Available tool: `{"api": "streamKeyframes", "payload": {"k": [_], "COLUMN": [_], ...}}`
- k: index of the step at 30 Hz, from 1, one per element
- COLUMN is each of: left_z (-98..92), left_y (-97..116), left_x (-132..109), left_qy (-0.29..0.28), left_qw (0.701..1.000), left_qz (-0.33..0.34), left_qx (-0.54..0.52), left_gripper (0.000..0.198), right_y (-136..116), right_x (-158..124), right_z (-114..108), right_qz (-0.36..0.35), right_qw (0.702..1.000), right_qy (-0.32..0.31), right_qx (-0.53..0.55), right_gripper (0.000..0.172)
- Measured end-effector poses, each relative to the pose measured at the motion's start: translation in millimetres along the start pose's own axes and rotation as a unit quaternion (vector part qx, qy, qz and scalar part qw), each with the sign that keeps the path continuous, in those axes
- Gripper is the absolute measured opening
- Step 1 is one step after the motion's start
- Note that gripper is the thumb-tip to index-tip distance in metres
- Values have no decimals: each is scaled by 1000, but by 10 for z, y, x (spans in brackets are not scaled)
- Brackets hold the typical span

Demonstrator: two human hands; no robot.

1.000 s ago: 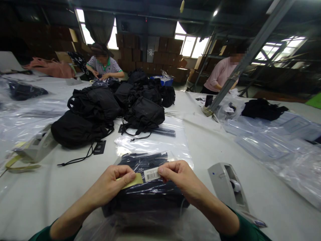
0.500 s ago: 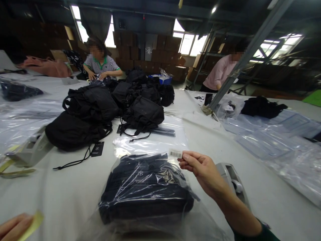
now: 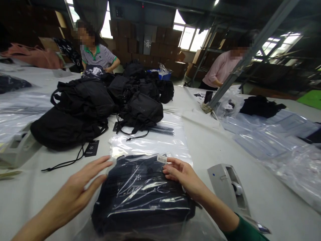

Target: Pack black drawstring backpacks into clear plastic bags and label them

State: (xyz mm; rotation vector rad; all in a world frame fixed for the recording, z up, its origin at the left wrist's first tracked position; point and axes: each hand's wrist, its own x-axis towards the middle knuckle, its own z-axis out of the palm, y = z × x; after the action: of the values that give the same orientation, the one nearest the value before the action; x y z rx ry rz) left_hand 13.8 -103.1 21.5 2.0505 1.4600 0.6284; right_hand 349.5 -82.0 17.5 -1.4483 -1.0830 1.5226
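Observation:
In front of me lies a black bag (image 3: 142,194) inside a clear plastic bag, with white print showing through. My left hand (image 3: 84,182) reaches to the package's upper left corner, fingers stretched out, thumb beside the plastic. At the upper right corner, my right hand (image 3: 184,175) has its fingers curled in, pinching the edge of a small white barcode sticker (image 3: 162,159) against or just above the plastic. Whether the sticker is stuck down I cannot tell. Behind the package lie flat clear plastic bags (image 3: 173,144).
Black drawstring bags (image 3: 87,100) are heaped beyond, one with a black hang tag (image 3: 91,148). A grey tape dispenser (image 3: 229,187) stands right, another grey holder (image 3: 18,150) left. Plastic sheets (image 3: 271,140) cover the right side. Two co-workers stand across the table; a metal post (image 3: 233,77) rises right.
My left hand has come from the lower left to the package; the yellow strip it held no longer shows in it. My right hand has moved left and slightly down with the sticker.

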Motion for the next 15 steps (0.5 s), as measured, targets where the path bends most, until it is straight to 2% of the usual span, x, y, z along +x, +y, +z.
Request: {"api": "streamKeyframes", "payload": {"k": [2, 4, 6, 7, 11, 15], "left_z": [150, 317, 437, 471, 497, 512], "left_y": [201, 353, 405, 398, 298, 258], "left_x": [351, 670, 852, 888, 848, 827], "left_qy": [-118, -241, -327, -353, -373, -367], "left_qw": [988, 958, 930, 922, 920, 923], "left_qz": [92, 149, 154, 144, 100, 100], "left_qx": [22, 48, 65, 68, 69, 57], "left_gripper": [45, 56, 67, 70, 74, 75], "right_y": [-26, -70, -108, -124, -162, -158], "right_x": [22, 70, 148, 195, 416, 583], "right_z": [-6, 2, 26, 46, 171, 311], "right_qz": [-7, -19, -17, -6, 85, 170], "right_qw": [1000, 999, 999, 999, 996, 985], "right_qy": [11, 22, 22, 16, -34, -21], "right_qx": [-16, -39, -45, -38, 19, 35], "right_gripper": [41, 35, 31, 30, 33, 25]}}
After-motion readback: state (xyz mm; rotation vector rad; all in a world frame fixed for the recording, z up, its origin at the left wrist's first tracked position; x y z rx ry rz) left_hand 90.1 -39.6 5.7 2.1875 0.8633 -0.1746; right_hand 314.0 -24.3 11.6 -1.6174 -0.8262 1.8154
